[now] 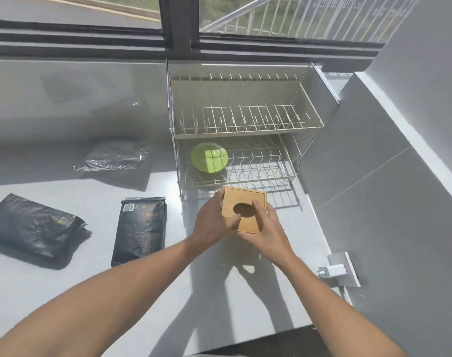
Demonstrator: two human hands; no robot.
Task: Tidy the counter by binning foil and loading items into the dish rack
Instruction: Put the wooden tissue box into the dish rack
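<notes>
I hold a square wooden box (pixel 245 202) with an oval hole in its top, lifted above the counter just in front of the dish rack. My left hand (pixel 214 219) grips its left side and my right hand (pixel 264 228) grips its right and near edge. The two-tier wire dish rack (pixel 245 130) stands at the back right; its upper tier holds nothing, and a green plate (pixel 209 157) lies in the left of the lower tier. A crumpled silver foil bag (pixel 111 157) lies flat on the counter left of the rack.
Two black coffee bags lie on the grey counter (pixel 91 292): one (pixel 139 228) beside my left forearm, another (pixel 31 228) at the far left. A wall socket with a white plug (pixel 334 270) sits on the right wall. A window runs along the back.
</notes>
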